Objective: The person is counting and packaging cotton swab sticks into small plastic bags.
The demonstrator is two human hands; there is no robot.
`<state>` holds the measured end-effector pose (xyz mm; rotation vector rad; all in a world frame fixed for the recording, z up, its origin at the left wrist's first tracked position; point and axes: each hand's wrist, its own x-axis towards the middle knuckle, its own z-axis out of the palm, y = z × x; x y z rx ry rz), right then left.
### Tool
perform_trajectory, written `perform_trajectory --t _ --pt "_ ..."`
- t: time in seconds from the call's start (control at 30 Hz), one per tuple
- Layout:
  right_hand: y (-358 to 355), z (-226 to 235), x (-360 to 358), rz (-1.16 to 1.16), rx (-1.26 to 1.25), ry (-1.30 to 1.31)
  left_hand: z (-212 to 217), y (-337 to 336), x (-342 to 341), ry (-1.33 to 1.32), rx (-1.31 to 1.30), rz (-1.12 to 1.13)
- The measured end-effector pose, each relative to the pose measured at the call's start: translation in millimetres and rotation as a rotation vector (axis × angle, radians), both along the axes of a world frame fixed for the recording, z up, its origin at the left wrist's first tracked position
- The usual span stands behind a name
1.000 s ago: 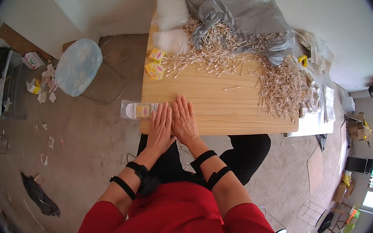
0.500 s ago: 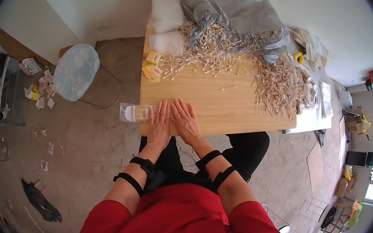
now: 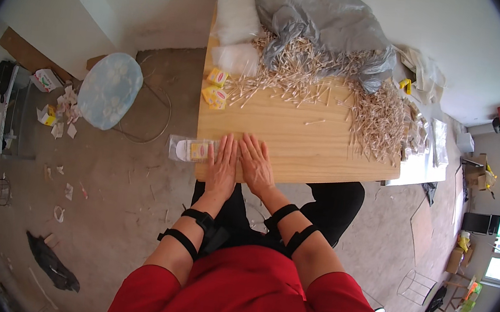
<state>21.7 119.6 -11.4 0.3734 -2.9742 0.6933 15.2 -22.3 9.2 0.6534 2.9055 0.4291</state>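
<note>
Both my hands lie side by side with fingers stretched out near the table's front left edge. My left hand point(image 3: 222, 168) rests flat on the right part of a clear plastic packet point(image 3: 200, 151), which has a yellow label and juts past the table's left edge. Part of the packet is hidden under that hand. My right hand point(image 3: 256, 164) presses flat just beside it, close to the packet's right end; whether it touches the packet I cannot tell. A single cotton swab point(image 3: 315, 122) lies on the wood further right.
Loose cotton swabs point(image 3: 377, 118) are heaped at the table's back and right, partly under a grey plastic bag point(image 3: 334, 11). Stacks of clear bags point(image 3: 237, 13) and yellow cards point(image 3: 214, 97) sit back left. A stool point(image 3: 110, 89) stands left of the wooden table point(image 3: 324, 158).
The whole view has shifted a little, so the table appears slightly further right. Both hands stay flat at the packet, with hardly any change in their pose.
</note>
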Motion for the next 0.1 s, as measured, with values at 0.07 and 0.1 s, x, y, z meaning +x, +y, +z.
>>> perform_trajectory --t 0.07,0.1 --pt "0.6 -1.6 -0.4 -0.001 0.006 0.001 -0.2 0.8 -1.1 0.012 -0.022 -0.002" --pt "-0.4 -2.1 0.7 0.0 0.008 -0.002 -1.3 0.4 -0.4 0.019 -0.048 -0.001"
